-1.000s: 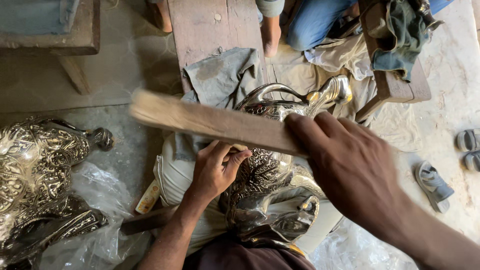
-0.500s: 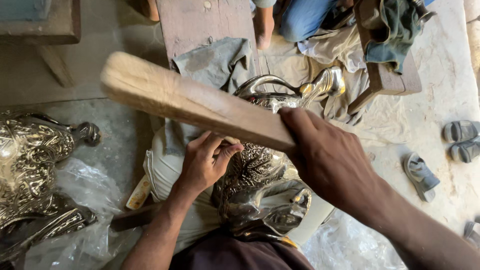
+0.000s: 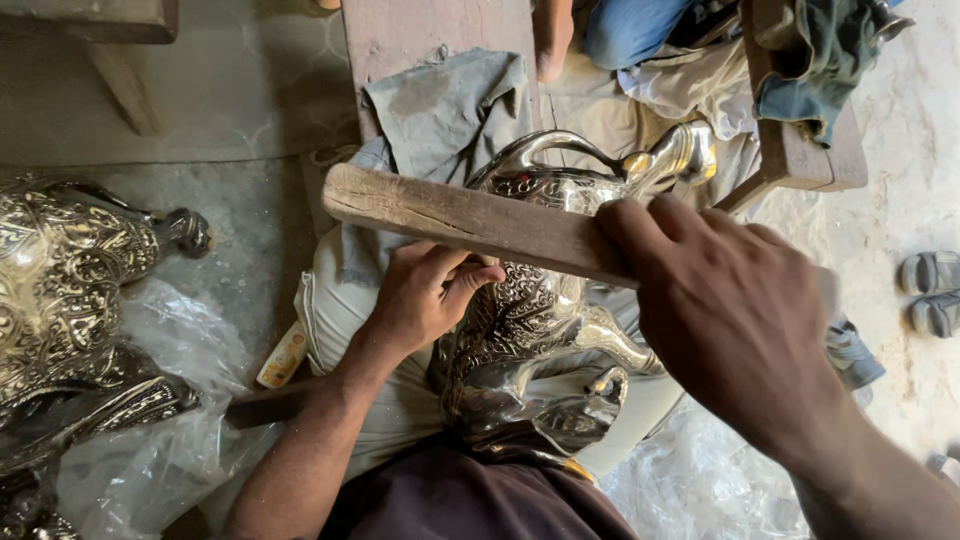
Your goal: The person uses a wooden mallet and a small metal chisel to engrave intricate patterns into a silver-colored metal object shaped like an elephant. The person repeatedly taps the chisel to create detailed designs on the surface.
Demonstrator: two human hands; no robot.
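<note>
Embossed silver-coloured metal vessel (image 3: 540, 330), lying on a pale cushion (image 3: 330, 310) across the lap, steadied by left hand (image 3: 420, 300) with fingers pressed closed on its ornament; right hand (image 3: 730, 310) clenched around wooden bat (image 3: 470, 220), now lowered closer to the vessel than half a second earlier, mid-strike.

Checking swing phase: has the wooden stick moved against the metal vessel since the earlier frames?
Yes. The wooden stick in the right hand has come down and in; its far end now lies nearer the embossed metal vessel.
</note>
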